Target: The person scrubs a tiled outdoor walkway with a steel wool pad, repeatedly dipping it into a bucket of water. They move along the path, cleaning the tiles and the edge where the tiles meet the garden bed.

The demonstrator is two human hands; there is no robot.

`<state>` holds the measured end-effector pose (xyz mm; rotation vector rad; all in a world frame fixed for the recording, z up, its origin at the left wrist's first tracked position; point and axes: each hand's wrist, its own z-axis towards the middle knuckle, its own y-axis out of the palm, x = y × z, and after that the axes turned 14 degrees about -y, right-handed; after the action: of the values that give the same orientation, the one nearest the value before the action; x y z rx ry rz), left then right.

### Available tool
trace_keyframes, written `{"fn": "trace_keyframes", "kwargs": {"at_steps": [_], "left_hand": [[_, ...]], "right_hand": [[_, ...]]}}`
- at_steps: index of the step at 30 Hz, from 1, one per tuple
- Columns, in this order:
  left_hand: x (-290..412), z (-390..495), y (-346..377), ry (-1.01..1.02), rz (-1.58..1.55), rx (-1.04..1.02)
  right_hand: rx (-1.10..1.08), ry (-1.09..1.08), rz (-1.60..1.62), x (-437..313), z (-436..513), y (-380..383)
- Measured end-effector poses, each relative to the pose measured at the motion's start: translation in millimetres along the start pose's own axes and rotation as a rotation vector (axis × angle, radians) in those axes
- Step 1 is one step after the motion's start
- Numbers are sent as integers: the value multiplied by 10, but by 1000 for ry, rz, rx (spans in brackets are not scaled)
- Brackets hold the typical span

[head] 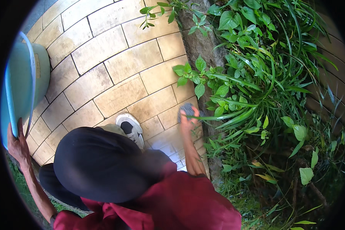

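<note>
My right hand is shut on a grey, fuzzy scrubbing pad that looks like steel wool. It is at the outer edge of the beige tiled paving, close to the stone kerb. Slight blur and a leaf blade crossing the hand hide part of the grip. At the far left, my left hand grips the rim of a light blue plastic bucket, whose inside I cannot see. A thin curved band, perhaps its handle, runs beside the rim.
A rough stone kerb borders the tiles. Beyond it, dense green plants lean over the edge, some leaves reaching my right hand. A grey-white shoe stands on the tiles. Dark cloth and a red shirt block the lower view.
</note>
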<state>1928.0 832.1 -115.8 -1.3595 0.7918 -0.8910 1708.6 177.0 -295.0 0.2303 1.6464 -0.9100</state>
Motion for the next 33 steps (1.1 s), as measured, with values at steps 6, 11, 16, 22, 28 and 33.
{"fn": "trace_keyframes", "kwargs": {"at_steps": [6, 11, 16, 22, 28, 33], "left_hand": [[-19, 36, -22, 116, 22, -42], [9, 48, -41, 233, -94, 15], [-77, 42, 22, 160, 63, 14], [26, 35, 46, 149, -12, 61], [459, -105, -162, 240, -83, 106], [793, -231, -300, 270, -176, 136]], "right_hand": [[-326, -712, -187, -899, 1897, 2759], [-269, -374, -79, -629, 1113, 1434], [233, 207, -589, 436, -703, -1038], [142, 41, -44, 338, -92, 87], [-415, -648, -202, -1143, 1561, 2613], [-384, -626, -284, -1112, 1301, 1827]]}}
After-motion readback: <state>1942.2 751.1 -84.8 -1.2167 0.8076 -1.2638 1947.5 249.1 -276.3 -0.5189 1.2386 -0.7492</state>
